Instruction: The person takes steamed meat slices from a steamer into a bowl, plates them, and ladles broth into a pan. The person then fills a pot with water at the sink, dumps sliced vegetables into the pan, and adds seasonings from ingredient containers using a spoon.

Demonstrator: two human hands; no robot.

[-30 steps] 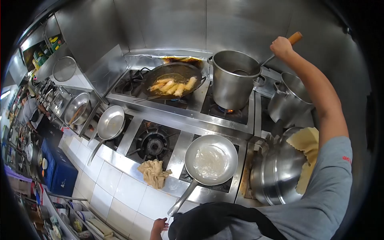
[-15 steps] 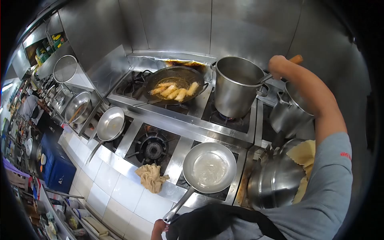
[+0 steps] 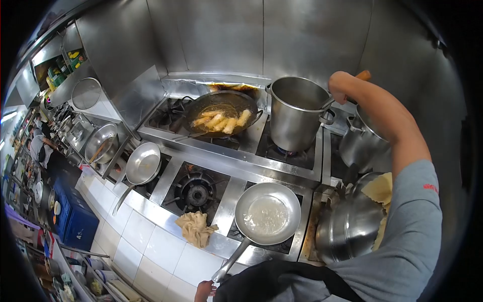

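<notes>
My left hand (image 3: 205, 290), low in the view, is closed around the handle end of a frying pan (image 3: 266, 214). The pan sits on a front burner with a thin layer of clear, shiny liquid inside. Up at the right, my right hand (image 3: 340, 86) grips a wooden-handled ladle (image 3: 363, 76); its metal shaft slants over the rim of a tall stockpot (image 3: 297, 123), and its far end is hidden inside. On the back burner to the left, a dark wok (image 3: 193, 116) holds several golden fried rolls (image 3: 222, 122) in oil.
A second frying pan (image 3: 143, 162) rests at the front left. A crumpled cloth (image 3: 196, 229) lies on the stove's front edge by a bare burner (image 3: 196, 195). Another pot (image 3: 359, 146) and a large steel bowl (image 3: 347, 224) stand at the right. A person (image 3: 39, 146) is far left.
My right hand has shifted slightly left toward the stockpot with the ladle. My left hand keeps hold of the frying pan. The whole view has moved a little.
</notes>
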